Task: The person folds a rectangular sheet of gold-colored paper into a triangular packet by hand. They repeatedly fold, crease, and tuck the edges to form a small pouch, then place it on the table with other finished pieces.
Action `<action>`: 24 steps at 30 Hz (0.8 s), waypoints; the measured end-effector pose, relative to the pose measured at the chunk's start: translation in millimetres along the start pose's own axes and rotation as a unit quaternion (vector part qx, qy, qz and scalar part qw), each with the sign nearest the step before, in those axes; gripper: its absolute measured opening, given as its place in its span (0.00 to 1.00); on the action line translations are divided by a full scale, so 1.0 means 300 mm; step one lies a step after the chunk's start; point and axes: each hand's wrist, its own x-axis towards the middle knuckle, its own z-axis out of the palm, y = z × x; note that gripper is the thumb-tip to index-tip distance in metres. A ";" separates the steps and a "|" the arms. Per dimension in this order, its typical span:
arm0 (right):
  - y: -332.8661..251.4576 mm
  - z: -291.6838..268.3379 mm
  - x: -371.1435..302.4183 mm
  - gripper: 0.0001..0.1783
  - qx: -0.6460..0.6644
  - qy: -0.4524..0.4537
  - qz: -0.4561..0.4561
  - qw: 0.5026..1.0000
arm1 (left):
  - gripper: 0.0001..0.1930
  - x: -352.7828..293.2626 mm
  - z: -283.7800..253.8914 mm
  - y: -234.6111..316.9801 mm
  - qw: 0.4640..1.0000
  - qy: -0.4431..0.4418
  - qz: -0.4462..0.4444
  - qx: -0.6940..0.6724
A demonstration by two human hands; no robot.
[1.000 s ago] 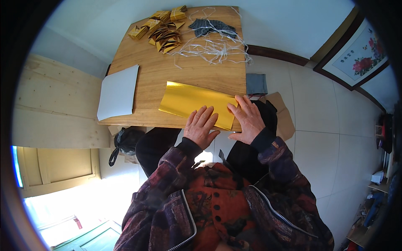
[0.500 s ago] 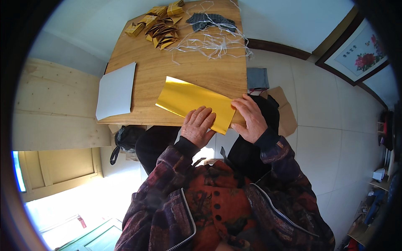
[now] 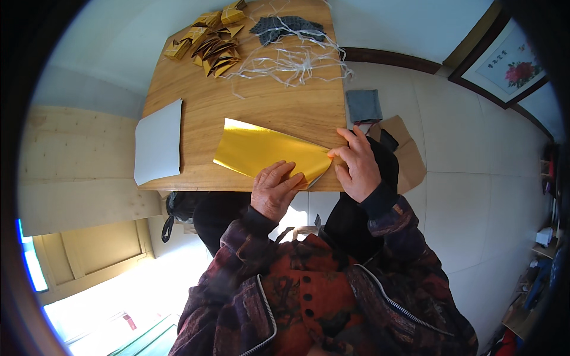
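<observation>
A sheet of shiny gold paper (image 3: 252,145) lies slanted across the near part of the wooden table, its near right corner turned up and showing a greyish underside. My left hand (image 3: 274,190) is on the sheet's near edge, fingers bent and thumb close to the index finger at the turned corner. At the right end, my right hand (image 3: 358,169) pinches the paper between thumb and index finger, while its other fingers stay raised. Both hands are closed on the paper.
Folded gold paper pieces (image 3: 217,53), some in tied bundles, lie at the table's far left. Near them are white plastic strings (image 3: 300,62) and a dark grey cloth (image 3: 285,28). A white board (image 3: 158,142) rests at the left edge. Flattened cardboard (image 3: 409,151) is on the floor.
My right hand has drawn in to pinch the sheet's right end, and the near right corner has turned up. The left fingers have curled more at the near edge. The view has shifted slightly.
</observation>
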 end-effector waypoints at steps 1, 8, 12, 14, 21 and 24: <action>0.003 0.002 0.006 0.14 0.005 0.000 0.009 1.000 | 0.12 0.003 -0.011 -0.006 0.999 -0.019 -0.023 -0.037; 0.002 0.016 0.037 0.09 0.013 0.021 0.034 0.999 | 0.06 0.045 -0.036 -0.047 0.945 0.001 -0.202 -0.256; 0.001 0.023 0.052 0.07 0.020 0.036 0.047 0.998 | 0.02 0.080 -0.038 -0.064 0.951 0.012 -0.230 -0.207; 0.003 0.024 0.058 0.07 0.022 0.037 0.052 0.998 | 0.05 0.095 -0.036 -0.062 0.948 0.033 -0.247 -0.197; -0.006 0.024 0.082 0.07 0.040 0.042 0.069 0.996 | 0.10 0.127 -0.044 -0.052 0.956 0.002 -0.275 -0.106; -0.010 0.021 0.088 0.08 0.053 0.039 0.079 0.995 | 0.10 0.138 -0.048 -0.054 0.954 -0.011 -0.286 -0.088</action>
